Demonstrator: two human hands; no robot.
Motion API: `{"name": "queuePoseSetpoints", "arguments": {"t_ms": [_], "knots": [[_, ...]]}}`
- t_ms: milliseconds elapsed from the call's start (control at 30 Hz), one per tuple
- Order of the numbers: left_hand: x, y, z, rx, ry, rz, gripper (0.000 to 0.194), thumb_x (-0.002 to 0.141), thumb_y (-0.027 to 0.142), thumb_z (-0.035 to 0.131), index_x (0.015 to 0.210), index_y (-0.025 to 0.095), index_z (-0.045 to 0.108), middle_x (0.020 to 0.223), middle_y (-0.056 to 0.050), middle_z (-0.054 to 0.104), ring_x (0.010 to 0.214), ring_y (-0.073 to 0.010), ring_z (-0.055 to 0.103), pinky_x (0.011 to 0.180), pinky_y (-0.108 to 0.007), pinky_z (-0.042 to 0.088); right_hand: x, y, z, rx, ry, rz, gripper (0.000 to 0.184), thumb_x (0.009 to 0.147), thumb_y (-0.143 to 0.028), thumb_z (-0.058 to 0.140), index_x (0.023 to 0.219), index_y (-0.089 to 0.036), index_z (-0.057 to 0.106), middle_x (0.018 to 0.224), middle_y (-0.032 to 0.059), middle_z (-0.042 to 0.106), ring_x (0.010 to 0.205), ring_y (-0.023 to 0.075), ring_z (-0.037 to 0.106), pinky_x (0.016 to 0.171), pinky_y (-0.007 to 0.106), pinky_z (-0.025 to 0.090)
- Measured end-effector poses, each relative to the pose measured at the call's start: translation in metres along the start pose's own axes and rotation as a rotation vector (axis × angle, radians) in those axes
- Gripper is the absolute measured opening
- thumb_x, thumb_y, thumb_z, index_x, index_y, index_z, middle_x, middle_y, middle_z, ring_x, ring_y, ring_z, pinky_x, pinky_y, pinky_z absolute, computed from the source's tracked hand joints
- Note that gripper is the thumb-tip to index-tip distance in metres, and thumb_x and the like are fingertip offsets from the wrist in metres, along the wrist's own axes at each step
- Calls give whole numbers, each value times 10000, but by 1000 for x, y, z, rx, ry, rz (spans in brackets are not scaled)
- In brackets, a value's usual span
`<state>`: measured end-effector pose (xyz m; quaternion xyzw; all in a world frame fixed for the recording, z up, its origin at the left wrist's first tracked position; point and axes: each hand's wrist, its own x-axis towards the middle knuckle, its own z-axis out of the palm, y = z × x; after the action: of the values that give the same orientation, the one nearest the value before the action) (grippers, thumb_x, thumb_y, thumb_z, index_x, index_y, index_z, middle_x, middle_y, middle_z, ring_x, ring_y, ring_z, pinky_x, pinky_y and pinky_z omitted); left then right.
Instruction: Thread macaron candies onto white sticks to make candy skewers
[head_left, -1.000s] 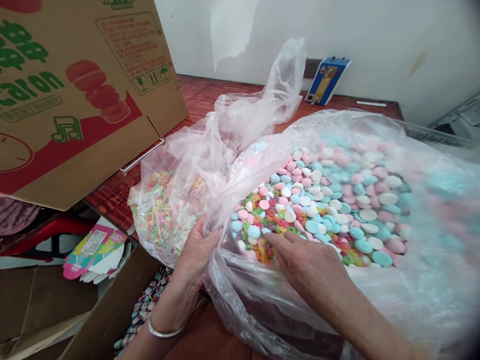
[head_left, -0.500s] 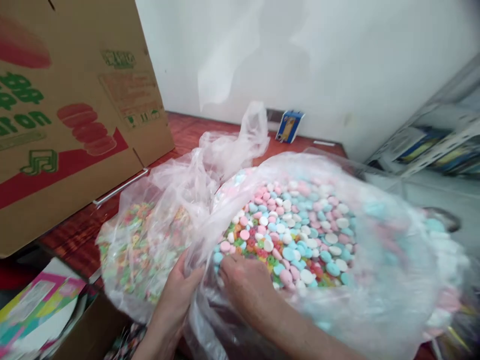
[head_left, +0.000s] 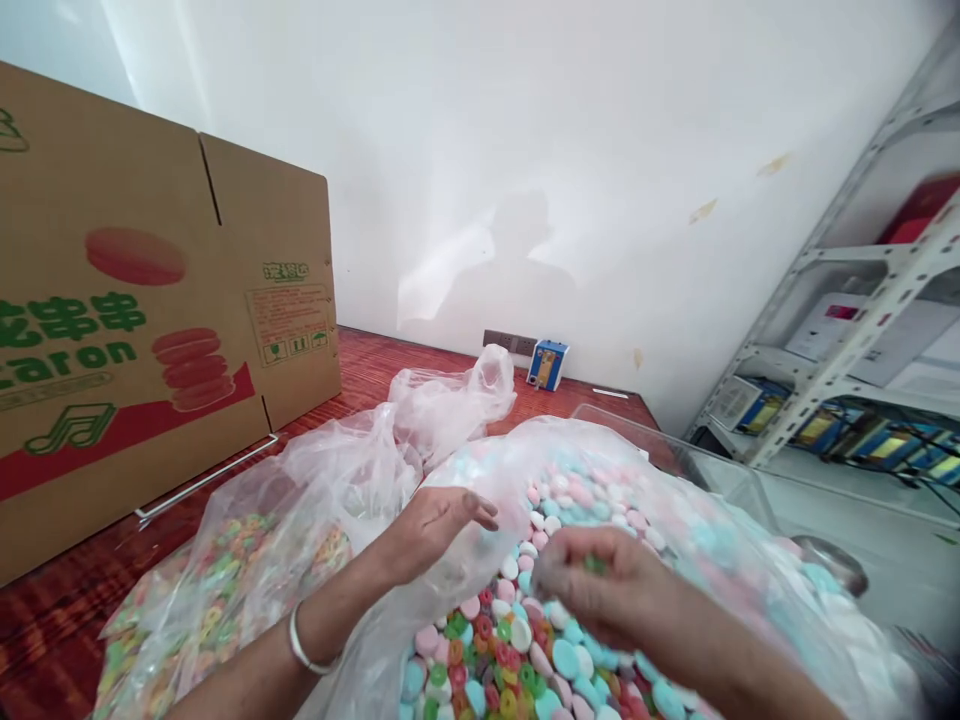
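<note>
A large clear plastic bag [head_left: 472, 575] lies wide at the mouth, full of pink, blue and white round candies [head_left: 564, 658] mixed with small coloured gummy rings [head_left: 504, 672]. My left hand [head_left: 435, 530], a bangle on its wrist, is over the bag's left edge with fingers stretched out; it grips nothing that I can see. Above the candies, my right hand [head_left: 611, 585] is curled and slightly blurred. A bit of green, seemingly a gummy ring [head_left: 595, 564], shows between its fingers. Left of it rests a second plastic bag [head_left: 247, 560] of gummy rings.
A tall cardboard box [head_left: 225, 240] stands on the red wooden table [head_left: 315, 398] at left. By the wall are a small blue box [head_left: 547, 366] and wall sockets [head_left: 510, 342]. A clear plastic bin [head_left: 720, 470] sits behind the candy bag. Metal shelves [head_left: 814, 375] rise at right.
Both hands have lifted from the bag's near left side; the left now reaches across its edge and the right has moved rightward over the candies. The camera has tilted up.
</note>
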<state>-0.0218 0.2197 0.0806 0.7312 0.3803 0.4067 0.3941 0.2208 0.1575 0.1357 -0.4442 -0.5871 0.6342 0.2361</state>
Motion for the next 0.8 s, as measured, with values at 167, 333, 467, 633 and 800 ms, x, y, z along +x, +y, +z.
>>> {"name": "queuePoseSetpoints", "arguments": {"t_ms": [167,333,467,633,800], "knots": [[91,-6,-15,235,510,-23,425,855,393,643,1199,146,667,1277,-149,666,1199,-313,597,1043,-439,430,61,-48,-55,48,300,-200,437,667,-550,819,750,-184,596,485,-100,399,402,28,245,395,193,128],[154,-40,-21,239,384,11,501,747,153,670,1246,136,632,1223,-141,685,1119,-276,635,953,-377,486,117,-63,-82,-19,458,-277,475,652,-550,798,702,-205,475,549,-95,409,417,28,287,394,191,155],[120,-54,-1,216,152,121,310,719,36,538,903,172,747,882,-40,738,851,-192,682,789,-281,512,146,-70,-117,-155,629,-275,304,876,-474,635,838,-189,533,599,-94,396,419,34,286,383,186,188],[27,-38,8,236,-42,196,405,662,2,524,868,244,774,840,-31,721,775,-220,681,708,-317,512,203,-70,-145,-493,716,-128,274,988,-374,573,1136,-148,618,1001,45,657,752,133,635,639,280,546],[8,-30,-13,-37,-96,-51,163,790,359,698,889,251,770,850,-88,727,781,-274,672,722,-408,537,261,-55,-101,-859,517,-82,351,957,-352,639,1268,-193,602,1277,87,618,1084,234,642,894,428,557]]}}
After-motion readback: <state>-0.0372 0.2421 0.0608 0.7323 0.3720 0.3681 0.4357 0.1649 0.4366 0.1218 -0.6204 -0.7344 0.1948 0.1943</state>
